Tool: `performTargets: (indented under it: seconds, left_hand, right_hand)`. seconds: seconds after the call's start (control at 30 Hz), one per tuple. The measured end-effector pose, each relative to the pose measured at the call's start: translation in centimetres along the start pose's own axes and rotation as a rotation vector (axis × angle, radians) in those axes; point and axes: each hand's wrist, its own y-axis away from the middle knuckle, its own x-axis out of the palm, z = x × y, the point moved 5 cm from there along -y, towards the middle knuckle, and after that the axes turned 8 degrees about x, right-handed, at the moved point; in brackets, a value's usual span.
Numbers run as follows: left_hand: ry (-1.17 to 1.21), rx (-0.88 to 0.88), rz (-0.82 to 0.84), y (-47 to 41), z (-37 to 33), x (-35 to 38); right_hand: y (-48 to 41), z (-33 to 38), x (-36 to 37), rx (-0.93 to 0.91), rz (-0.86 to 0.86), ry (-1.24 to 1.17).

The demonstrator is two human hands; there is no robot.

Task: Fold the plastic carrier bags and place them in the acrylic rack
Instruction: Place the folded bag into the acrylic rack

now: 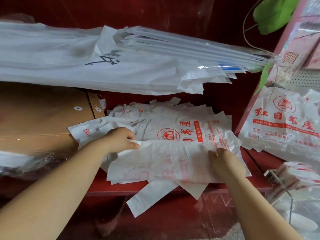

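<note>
A pile of white plastic carrier bags with red print [187, 130] lies flat on a red shelf [173, 189]. The top bag [166, 161] is folded over toward me along a crease. My left hand [119, 139] pinches the folded edge of that bag at its left end. My right hand [223, 160] grips the bag's right end, fingers curled on the plastic. A bag handle [149, 198] hangs over the shelf's front edge. The clear acrylic rack [284, 186] stands at the lower right with folded bags in it.
Brown string-tie envelopes [43, 115] lie to the left of the pile. Large white wrapped bundles [103, 59] overhang the shelf from behind. More printed bags [280, 123] hang on a pink perforated stand at the right. A green leaf [273, 13] shows at top right.
</note>
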Motion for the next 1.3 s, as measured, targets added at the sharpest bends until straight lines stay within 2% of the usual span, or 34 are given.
performTargets:
  seconds: [0.2, 0.4, 0.57, 0.63, 0.7, 0.83, 0.9, 1.1, 1.2, 1.3]
  left_hand:
    - [0.096, 0.020, -0.089, -0.3, -0.3, -0.2]
    - [0.193, -0.031, -0.154, -0.1, 0.2, -1.0]
    - [0.051, -0.078, -0.122, -0.2, 0.9, -1.0]
    - [-0.092, -0.072, -0.196, 0.0, 0.0, -1.4]
    - [-0.136, 0.033, -0.287, 1.0, -2.5, -1.2]
    - [-0.192, 0.346, -0.186, 4.0, -9.0, 3.4]
    - [-0.264, 0.315, -0.085, 4.4, -9.7, 5.9]
    - [-0.318, 0.205, -0.025, 3.0, -8.7, 8.3]
    - [-0.318, 0.189, -0.005, 2.9, -8.7, 8.4]
    - [-0.317, 0.174, -0.004, 2.9, -8.7, 8.5]
  right_hand:
    - [-1.0, -1.2, 0.2, 0.075, 0.157, -0.117]
    - [-1.1, -1.7, 0.1, 0.065, 0.184, -0.230]
    - [-0.9, -0.9, 0.0, 0.069, 0.153, -0.155]
    - [-0.6, -0.7, -0.2, 0.085, 0.118, -0.095]
    - [-0.6, -0.5, -0.3, 0.090, 0.096, -0.063]
    - [-0.5, 0.0, -0.3, 0.109, 0.121, -0.030]
    - [-0.8, 0.2, -0.1, 0.133, 0.132, -0.014]
    - [-1.3, 0.4, 0.5, 0.192, 0.154, 0.045]
    - [-0.4, 0.5, -0.5, 0.108, 0.065, 0.047]
    - [2.0, 1.6, -1.3, -0.127, -0.292, 0.231]
